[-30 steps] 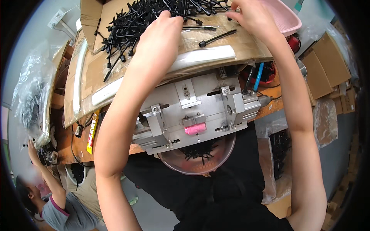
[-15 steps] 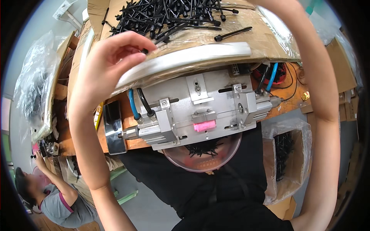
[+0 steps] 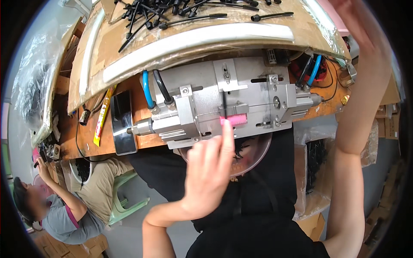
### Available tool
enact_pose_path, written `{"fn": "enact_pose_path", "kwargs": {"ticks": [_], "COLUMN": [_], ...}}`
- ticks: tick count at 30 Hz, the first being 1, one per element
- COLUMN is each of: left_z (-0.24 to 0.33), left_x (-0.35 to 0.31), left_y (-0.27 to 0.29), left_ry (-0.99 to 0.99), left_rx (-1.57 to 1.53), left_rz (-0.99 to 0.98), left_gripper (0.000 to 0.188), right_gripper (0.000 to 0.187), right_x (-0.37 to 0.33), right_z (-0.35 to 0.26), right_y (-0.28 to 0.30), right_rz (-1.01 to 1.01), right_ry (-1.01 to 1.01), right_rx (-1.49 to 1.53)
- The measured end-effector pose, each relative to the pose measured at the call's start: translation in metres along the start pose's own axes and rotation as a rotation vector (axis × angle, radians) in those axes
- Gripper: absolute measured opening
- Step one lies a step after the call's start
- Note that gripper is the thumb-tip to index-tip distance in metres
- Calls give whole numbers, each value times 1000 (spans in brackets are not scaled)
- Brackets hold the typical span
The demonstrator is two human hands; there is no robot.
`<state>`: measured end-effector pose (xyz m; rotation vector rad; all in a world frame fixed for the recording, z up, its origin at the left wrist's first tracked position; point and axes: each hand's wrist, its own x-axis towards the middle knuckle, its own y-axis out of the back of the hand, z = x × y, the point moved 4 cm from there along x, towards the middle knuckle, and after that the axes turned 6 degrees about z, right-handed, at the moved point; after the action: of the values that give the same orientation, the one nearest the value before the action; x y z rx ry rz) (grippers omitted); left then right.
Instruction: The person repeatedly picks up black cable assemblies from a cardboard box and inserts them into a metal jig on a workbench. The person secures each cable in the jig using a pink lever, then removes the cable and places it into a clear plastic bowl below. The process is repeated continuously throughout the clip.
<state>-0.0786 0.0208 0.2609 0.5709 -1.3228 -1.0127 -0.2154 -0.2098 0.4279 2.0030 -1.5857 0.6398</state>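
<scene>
My left hand (image 3: 211, 172) is over the front edge of a metal clamping fixture (image 3: 211, 94). Its fingertips are at the lower end of a thin black plastic rod (image 3: 224, 103), which lies across the fixture's middle beside a pink block (image 3: 237, 119). How the thumb grips the rod is hidden beneath the hand. Up at the top right, my right hand (image 3: 357, 21) is blurred and partly outside the picture, so its fingers cannot be made out. A pile of similar black rods (image 3: 172, 10) with thick heads lies on the cardboard beyond the fixture.
Blue and black air hoses (image 3: 148, 90) rise from the fixture's cylinders. A phone (image 3: 123, 122) and a yellow packet (image 3: 103, 118) lie to the left. Under the front edge is a clear bowl (image 3: 254, 161) with black parts. A co-worker (image 3: 64, 210) sits at far left.
My left hand has come down from near the cardboard to the fixture with a black rod. My right hand has shifted outward to the right. The view has tilted lower.
</scene>
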Motion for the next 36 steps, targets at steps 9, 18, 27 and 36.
{"fn": "enact_pose_path", "kwargs": {"ticks": [9, 18, 27, 36], "left_z": [23, 4, -119, -60], "left_x": [0, 18, 168, 121], "left_y": [-35, -10, 34, 35], "left_ry": [91, 12, -52, -127], "left_rx": [99, -26, -222, -185], "left_rz": [-27, -177, -157, 57], "left_gripper": [64, 56, 16, 51], "right_gripper": [25, 54, 66, 61], "right_x": [-69, -213, -258, -235], "right_z": [2, 5, 38, 31], "right_y": [42, -16, -64, -46], "right_rz": [166, -173, -255, -440], "right_ry": [-69, 15, 53, -16], "right_rx": [-4, -334, -472, -600]}}
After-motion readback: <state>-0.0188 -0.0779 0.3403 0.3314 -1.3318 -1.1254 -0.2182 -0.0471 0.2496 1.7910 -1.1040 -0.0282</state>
